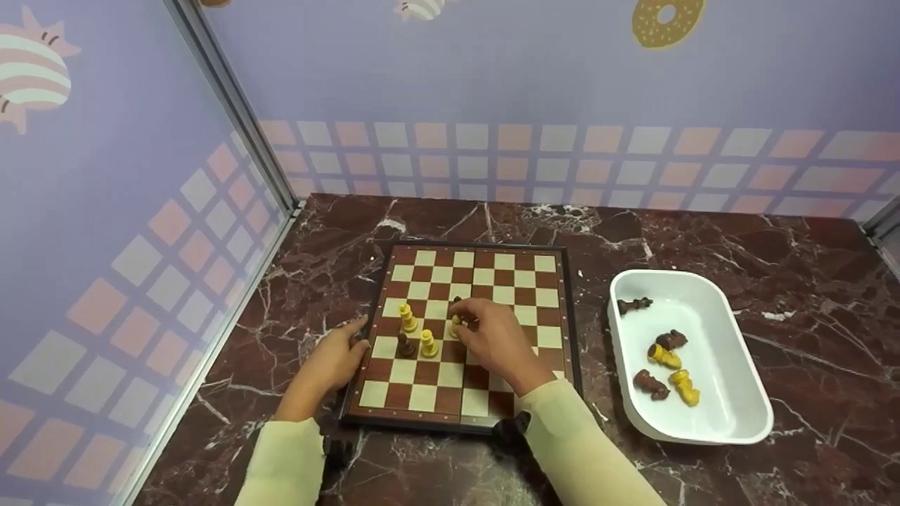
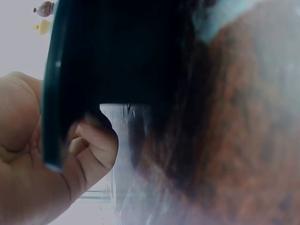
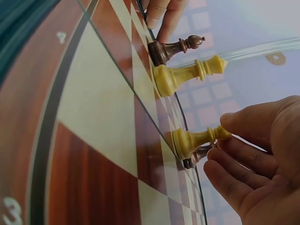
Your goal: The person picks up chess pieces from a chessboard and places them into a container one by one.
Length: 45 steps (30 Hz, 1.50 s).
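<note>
On the brown and cream chessboard, my right hand pinches the top of a yellow chess piece between thumb and fingers. Its base is right at the board's surface, and its head is partly covered by the fingertips. A dark piece stands just behind it. My left hand grips the board's left edge, its fingers curled at the dark rim. To the left of the right hand stand a yellow crowned piece, a dark bishop and another yellow piece.
A white tray stands right of the board, with several dark and yellow pieces lying on their sides in it, including a dark piece and a yellow piece. Printed walls border the marble table behind and at left.
</note>
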Each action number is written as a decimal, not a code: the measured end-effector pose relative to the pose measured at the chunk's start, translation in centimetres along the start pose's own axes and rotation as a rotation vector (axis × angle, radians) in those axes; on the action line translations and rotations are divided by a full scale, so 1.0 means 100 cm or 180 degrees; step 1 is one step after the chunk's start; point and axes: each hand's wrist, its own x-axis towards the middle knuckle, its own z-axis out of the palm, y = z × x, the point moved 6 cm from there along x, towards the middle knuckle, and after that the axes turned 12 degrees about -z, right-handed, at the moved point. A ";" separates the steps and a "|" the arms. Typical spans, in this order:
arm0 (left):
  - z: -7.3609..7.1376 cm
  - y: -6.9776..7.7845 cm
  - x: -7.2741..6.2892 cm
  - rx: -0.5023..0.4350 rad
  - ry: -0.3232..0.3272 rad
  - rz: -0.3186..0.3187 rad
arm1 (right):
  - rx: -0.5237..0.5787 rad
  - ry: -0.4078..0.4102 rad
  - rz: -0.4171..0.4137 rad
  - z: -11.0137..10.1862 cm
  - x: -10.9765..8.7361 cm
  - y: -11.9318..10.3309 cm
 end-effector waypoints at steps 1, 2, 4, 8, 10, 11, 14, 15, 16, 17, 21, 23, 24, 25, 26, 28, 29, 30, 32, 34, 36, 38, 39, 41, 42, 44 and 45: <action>-0.003 -0.003 -0.002 0.0002 -0.0010 -0.0007 | -0.0020 -0.0004 -0.0035 0.004 0.002 -0.001; -0.006 -0.008 -0.004 0.0016 -0.0014 -0.0006 | -0.0040 -0.0018 -0.0072 0.009 0.004 -0.003; -0.015 -0.021 -0.013 0.0102 0.0003 -0.0001 | -0.0056 -0.0070 -0.0150 0.024 0.008 -0.010; -0.036 -0.052 -0.034 0.0340 0.0051 -0.0055 | -0.0076 -0.0279 -0.0264 0.058 0.015 -0.030; -0.044 -0.064 -0.041 0.0352 0.0041 -0.0159 | -0.0093 -0.0369 -0.0318 0.069 0.019 -0.040; -0.047 -0.068 -0.043 0.0336 0.0036 -0.0199 | -0.0105 -0.0392 -0.0350 0.071 0.022 -0.044; -0.051 -0.069 -0.044 0.0186 -0.0003 -0.0230 | -0.0228 -0.0377 -0.0377 0.069 0.024 -0.052; -0.050 -0.068 -0.044 0.0139 -0.0036 -0.0250 | -0.0255 -0.0363 -0.0373 0.066 0.023 -0.052; -0.049 -0.066 -0.043 0.0137 -0.0054 -0.0225 | -0.0271 -0.0344 -0.0368 0.064 0.022 -0.052; -0.047 -0.063 -0.042 0.0133 -0.0066 -0.0201 | -0.0274 -0.0326 -0.0364 0.061 0.019 -0.051; -0.038 -0.047 -0.037 0.0154 -0.0094 -0.0139 | -0.0272 -0.0262 -0.0405 0.047 0.009 -0.043; -0.032 -0.036 -0.032 0.0142 -0.0100 -0.0045 | -0.0307 -0.0192 -0.0396 0.037 0.005 -0.037; -0.029 -0.031 -0.030 0.0116 -0.0104 -0.0013 | -0.0334 -0.0161 -0.0378 0.031 0.003 -0.034; -0.026 -0.026 -0.027 0.0098 -0.0098 0.0038 | -0.0360 -0.0133 -0.0360 0.026 0.002 -0.030; -0.023 -0.021 -0.024 0.0079 -0.0088 0.0084 | -0.0373 -0.0117 -0.0327 0.022 0.001 -0.027; -0.018 -0.014 -0.019 0.0038 -0.0069 0.0105 | -0.0364 -0.0107 -0.0290 0.015 -0.001 -0.022; -0.016 -0.011 -0.016 0.0019 -0.0058 0.0113 | -0.0355 -0.0116 -0.0272 0.012 -0.001 -0.020; -0.014 -0.009 -0.014 0.0007 -0.0056 0.0098 | -0.0353 -0.0118 -0.0268 0.009 -0.001 -0.018; -0.011 -0.003 -0.011 0.0010 -0.0050 0.0123 | -0.0365 -0.0101 -0.0245 0.003 -0.003 -0.016; -0.007 0.002 -0.008 -0.0015 -0.0081 0.0154 | -0.0389 -0.0033 -0.0229 -0.004 -0.004 -0.014; -0.004 0.007 -0.005 -0.0024 -0.0102 0.0189 | -0.0410 0.0049 -0.0215 -0.012 -0.005 -0.014; -0.002 0.009 -0.003 -0.0014 -0.0109 0.0192 | -0.0422 0.0116 -0.0222 -0.019 -0.007 -0.013; -0.001 0.010 -0.002 -0.0019 -0.0110 0.0196 | -0.0414 0.0137 -0.0232 -0.022 -0.007 -0.014; 0.000 0.010 -0.001 0.0009 -0.0093 0.0199 | -0.0382 0.0147 -0.0236 -0.026 -0.009 -0.014; 0.001 0.009 0.000 0.0026 -0.0085 0.0192 | -0.0357 0.0143 -0.0237 -0.027 -0.011 -0.014; 0.003 0.008 0.001 0.0008 -0.0094 0.0178 | -0.0277 0.0151 -0.0244 -0.031 -0.013 -0.015; 0.004 0.009 0.001 0.0009 -0.0095 0.0193 | -0.0237 0.0157 -0.0236 -0.033 -0.015 -0.015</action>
